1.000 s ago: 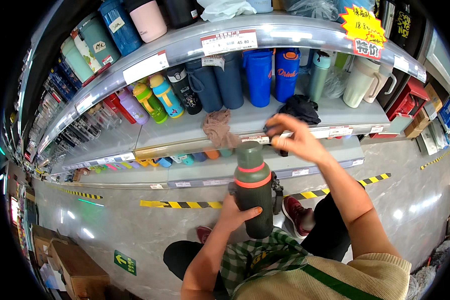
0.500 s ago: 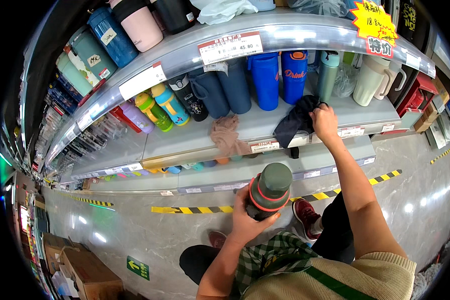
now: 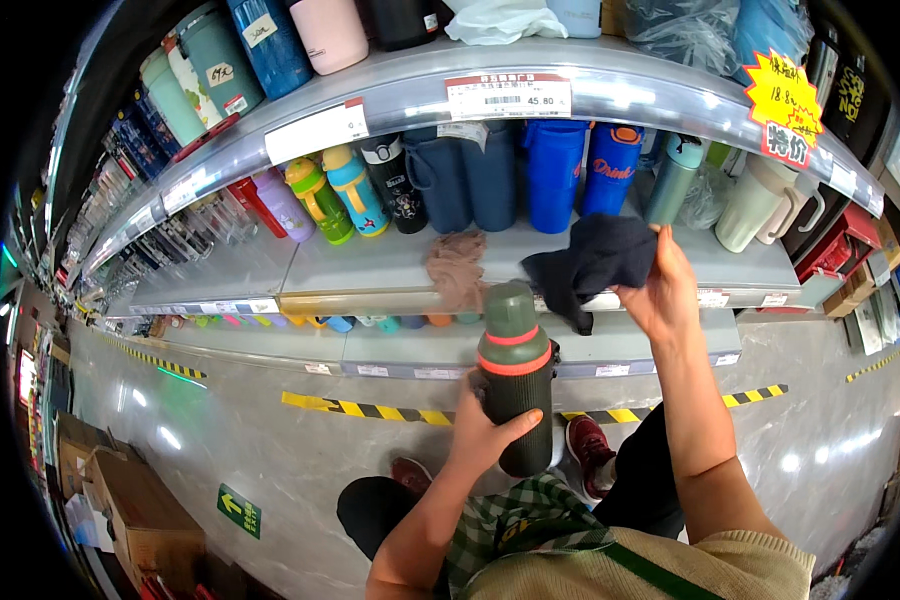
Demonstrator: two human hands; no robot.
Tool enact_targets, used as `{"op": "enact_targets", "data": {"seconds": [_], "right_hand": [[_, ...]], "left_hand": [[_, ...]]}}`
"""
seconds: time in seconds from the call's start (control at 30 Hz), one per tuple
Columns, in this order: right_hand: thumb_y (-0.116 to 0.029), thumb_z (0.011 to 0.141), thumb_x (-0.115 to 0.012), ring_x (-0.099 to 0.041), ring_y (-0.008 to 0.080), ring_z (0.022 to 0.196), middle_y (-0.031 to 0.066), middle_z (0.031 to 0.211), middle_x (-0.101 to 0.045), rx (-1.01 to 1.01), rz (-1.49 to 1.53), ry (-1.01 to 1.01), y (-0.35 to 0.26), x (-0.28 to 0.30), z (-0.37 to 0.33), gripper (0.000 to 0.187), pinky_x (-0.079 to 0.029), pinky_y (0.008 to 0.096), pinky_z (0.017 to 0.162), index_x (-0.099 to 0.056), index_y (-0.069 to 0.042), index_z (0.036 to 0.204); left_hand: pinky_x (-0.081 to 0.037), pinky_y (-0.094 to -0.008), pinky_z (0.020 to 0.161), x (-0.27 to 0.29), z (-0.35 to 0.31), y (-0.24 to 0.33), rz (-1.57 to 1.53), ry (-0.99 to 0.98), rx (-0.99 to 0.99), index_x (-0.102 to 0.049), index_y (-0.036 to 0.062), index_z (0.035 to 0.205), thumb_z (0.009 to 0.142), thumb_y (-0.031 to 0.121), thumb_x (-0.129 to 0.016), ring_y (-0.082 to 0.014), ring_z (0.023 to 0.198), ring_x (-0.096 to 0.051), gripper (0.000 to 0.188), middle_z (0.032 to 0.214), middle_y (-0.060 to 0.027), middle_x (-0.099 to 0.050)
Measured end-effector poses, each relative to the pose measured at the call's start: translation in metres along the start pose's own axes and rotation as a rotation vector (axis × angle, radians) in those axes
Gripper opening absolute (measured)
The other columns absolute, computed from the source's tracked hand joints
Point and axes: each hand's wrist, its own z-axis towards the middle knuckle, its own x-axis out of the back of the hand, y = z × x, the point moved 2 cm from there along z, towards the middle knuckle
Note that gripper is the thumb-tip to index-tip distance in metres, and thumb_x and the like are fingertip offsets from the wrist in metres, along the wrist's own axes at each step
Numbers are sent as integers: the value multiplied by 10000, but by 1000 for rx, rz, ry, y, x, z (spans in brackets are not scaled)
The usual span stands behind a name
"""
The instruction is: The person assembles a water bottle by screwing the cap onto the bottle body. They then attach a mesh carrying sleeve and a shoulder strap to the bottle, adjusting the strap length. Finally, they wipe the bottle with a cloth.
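My left hand point(image 3: 483, 425) is wrapped round a dark green thermos flask point(image 3: 515, 385) with red rings below its cap, held tilted in front of the shelf. A dark cloth point(image 3: 610, 262) hangs from my right hand point(image 3: 662, 290), pinched between thumb and fingers above the shelf's front edge. Behind that cloth stand two blue tumblers point(image 3: 558, 180) and a green-grey bottle point(image 3: 676, 180). A light brown crumpled cloth point(image 3: 456, 268) lies on the same shelf, draping over its edge, beyond the flask.
Dark blue cups point(image 3: 440, 185) and colourful children's bottles point(image 3: 356, 190) line the middle shelf. A cream handled mug point(image 3: 755, 210) stands at its right. The upper shelf edge point(image 3: 400, 95) curves overhead with price tags. Cardboard boxes point(image 3: 150, 500) sit on the floor at lower left.
My right hand has lifted the dark cloth off the shelf and drawn it toward me. The flask in my left hand has risen and moved slightly left, showing more of its side.
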Motion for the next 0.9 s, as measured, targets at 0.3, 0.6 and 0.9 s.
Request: {"op": "enact_targets", "data": {"seconds": [0.3, 0.6, 0.9], "right_hand": [[-120, 762, -697, -476, 327, 1136, 96, 1138, -590, 516, -1340, -598, 43, -63, -26, 140, -350, 441, 970, -642, -33, 856], [-98, 658, -766, -593, 237, 980, 142, 1076, -603, 266, -1141, -188, 43, -56, -14, 378, -459, 340, 868, -575, 52, 948], [-29, 703, -743, -611, 136, 831, 96, 904, -638, 23, -842, 92, 75, -28, -8, 234, -499, 281, 771, -600, 25, 880]], "left_hand": [[-461, -331, 886, -8, -4, 17, -235, -73, 115, -452, -26, 1220, 669, 170, -801, -169, 1017, -560, 681, 1106, -96, -571], [-447, -399, 884, -10, -1, 33, 465, 26, -223, -409, 14, 1271, 601, 186, -810, -294, 1040, -542, 800, 1138, -172, -523], [-464, -418, 817, 0, 4, 35, 919, 162, -398, -431, 15, 1258, 560, 161, -812, -352, 966, -547, 808, 1089, -192, -531]]}}
